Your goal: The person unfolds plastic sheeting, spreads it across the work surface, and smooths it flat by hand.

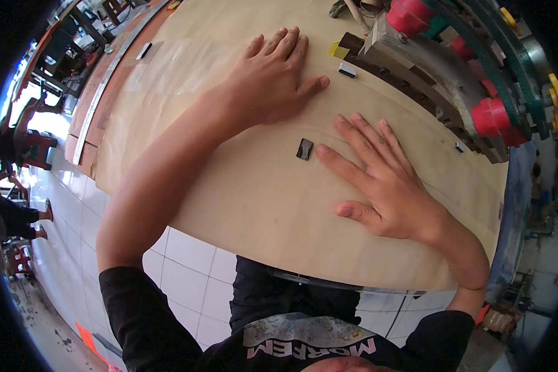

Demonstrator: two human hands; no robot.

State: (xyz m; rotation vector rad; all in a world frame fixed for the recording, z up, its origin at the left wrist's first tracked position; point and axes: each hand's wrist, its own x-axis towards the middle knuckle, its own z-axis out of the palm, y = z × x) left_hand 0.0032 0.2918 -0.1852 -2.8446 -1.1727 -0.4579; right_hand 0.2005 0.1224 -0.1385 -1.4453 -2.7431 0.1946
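A wide tan sheet covers the work table. My left hand lies flat on its far part, fingers stretched out and thumb apart. To the right and nearer, my right hand rests spread on the same sheet. Just left of its index fingertip is a small dark rectangular piece with a greyish mark; the finger stops short of it. Neither hand holds anything. Beyond the right hand sits a small black-and-white block beside the machine's base.
A machine with red knobs, green arms and yellow parts stands at the right over a metal bed. At the far left, a metal strip and another small black-and-white block lie on the table. White floor tiles and other people show beyond.
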